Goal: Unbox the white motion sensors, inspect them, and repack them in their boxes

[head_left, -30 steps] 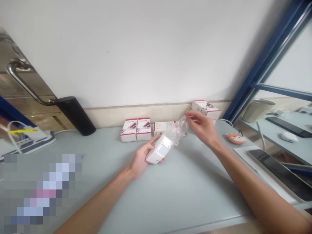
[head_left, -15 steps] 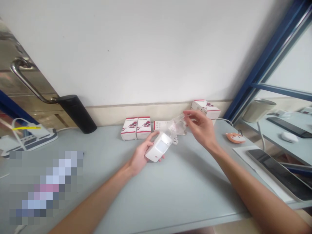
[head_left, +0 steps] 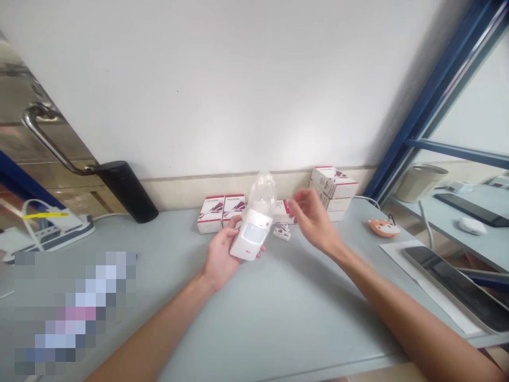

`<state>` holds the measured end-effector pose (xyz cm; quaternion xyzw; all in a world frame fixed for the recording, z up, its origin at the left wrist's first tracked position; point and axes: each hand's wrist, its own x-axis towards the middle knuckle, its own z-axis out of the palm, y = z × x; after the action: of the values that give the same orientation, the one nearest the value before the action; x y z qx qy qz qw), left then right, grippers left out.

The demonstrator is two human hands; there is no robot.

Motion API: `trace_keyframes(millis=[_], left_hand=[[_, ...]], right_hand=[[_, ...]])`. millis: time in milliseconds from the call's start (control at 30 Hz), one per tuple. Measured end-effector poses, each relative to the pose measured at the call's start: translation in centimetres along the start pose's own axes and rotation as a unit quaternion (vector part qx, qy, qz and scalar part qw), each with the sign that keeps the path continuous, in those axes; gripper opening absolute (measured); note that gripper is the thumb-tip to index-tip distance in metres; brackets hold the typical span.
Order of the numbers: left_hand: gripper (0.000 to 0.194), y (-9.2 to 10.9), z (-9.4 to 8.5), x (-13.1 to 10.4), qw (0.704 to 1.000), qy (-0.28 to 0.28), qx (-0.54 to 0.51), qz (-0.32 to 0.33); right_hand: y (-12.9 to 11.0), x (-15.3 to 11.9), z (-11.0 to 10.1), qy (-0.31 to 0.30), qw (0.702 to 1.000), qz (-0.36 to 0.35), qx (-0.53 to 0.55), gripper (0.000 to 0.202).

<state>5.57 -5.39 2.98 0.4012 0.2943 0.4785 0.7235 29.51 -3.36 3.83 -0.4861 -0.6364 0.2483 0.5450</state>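
Observation:
A white sensor-like device (head_left: 251,236) with a pale window is held in my left hand (head_left: 219,254), its front facing up. A clear plastic bag (head_left: 263,192) stands out from its far end. My right hand (head_left: 314,220) is raised to the right of the device, fingers bent and close together; whether anything is between the fingertips is too small to tell. Between the hands a small white bracket (head_left: 282,232) lies on the table. Behind it a white and red box (head_left: 281,213) is partly hidden.
Two boxes (head_left: 222,212) stand side by side behind my left hand, and stacked boxes (head_left: 334,191) at the back right. A black cylinder (head_left: 128,191) stands back left. An orange case (head_left: 384,228) and a phone (head_left: 457,284) lie at the right.
The device has turned more upright and moved slightly left. The bag now stands up from it, apart from my right hand, which has moved left and a little down. The bracket shows more fully.

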Motion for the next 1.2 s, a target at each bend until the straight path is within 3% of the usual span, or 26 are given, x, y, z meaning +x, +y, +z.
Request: trace_keyframes(millis=[133, 233, 633, 867, 1000, 1200], left_hand=[[0.033, 0.2, 0.2, -0.1, 0.999, 0.001, -0.043, 0.001], [0.029, -0.2, 0.1, 0.0, 0.999, -0.007, -0.049, -0.001], [0.027, -1.9, -1.2, 1.6, 0.993, 0.017, 0.101, 0.056], [0.031, -0.6, -1.1, 1.3, 0.981, 0.073, 0.137, 0.117], [0.035, -0.1, -0.8, 0.9, 0.966, 0.04, 0.205, 0.154], [0.04, -0.4, -1.8, 1.3, 0.937, -0.025, 0.318, 0.142]], right_hand=[[-1.3, -1.2, 1.0, -0.217, 0.966, 0.127, 0.062, 0.044], [-2.3, -1.7, 1.1, -0.289, 0.944, 0.13, 0.087, 0.046], [-1.0, -0.9, 0.4, -0.249, 0.965, 0.085, 0.02, 0.041], [-0.8, -0.6, 0.4, -0.235, 0.97, 0.038, -0.039, 0.039], [-0.8, -0.6, 0.3, -0.243, 0.968, 0.038, -0.046, 0.036], [-0.5, -0.4, -0.4, -0.305, 0.947, 0.044, -0.095, 0.037]])
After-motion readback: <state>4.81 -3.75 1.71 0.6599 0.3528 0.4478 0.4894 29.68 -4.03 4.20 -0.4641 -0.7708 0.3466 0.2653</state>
